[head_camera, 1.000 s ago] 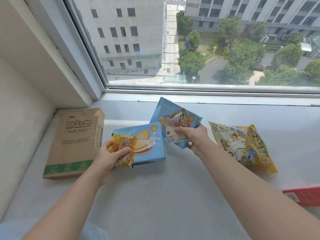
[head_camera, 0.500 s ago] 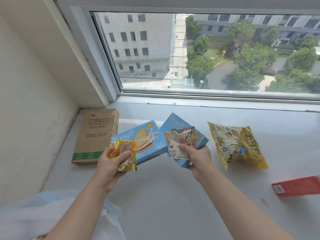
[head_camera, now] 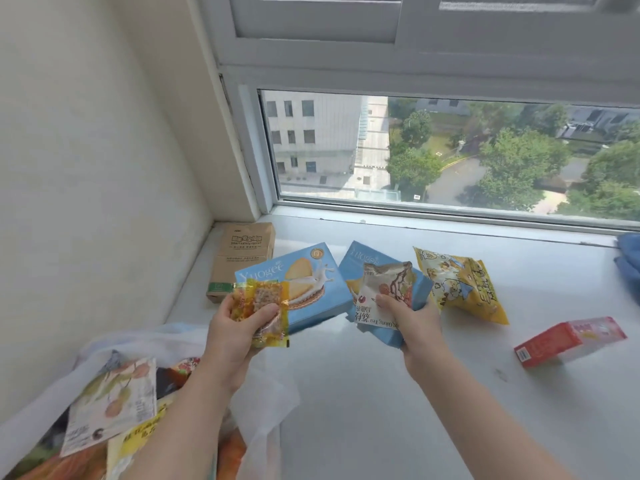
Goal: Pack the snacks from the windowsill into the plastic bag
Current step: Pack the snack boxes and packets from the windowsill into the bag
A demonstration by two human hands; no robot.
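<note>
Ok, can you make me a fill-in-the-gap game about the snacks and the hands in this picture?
1. The left hand holds a small ____ snack packet together with a blue biscuit box.
2. The right hand holds a white pouch against a second ____ box.
3. The red box lies on the windowsill to the ____ of the yellow bag.
4. The plastic bag lies under the ____ arm.

Missing words: yellow; blue; right; left

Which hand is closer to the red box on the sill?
The right. The right hand, holding a blue box and a packet, is just left of the red box; the left hand is farther left, beside the bag.
</note>
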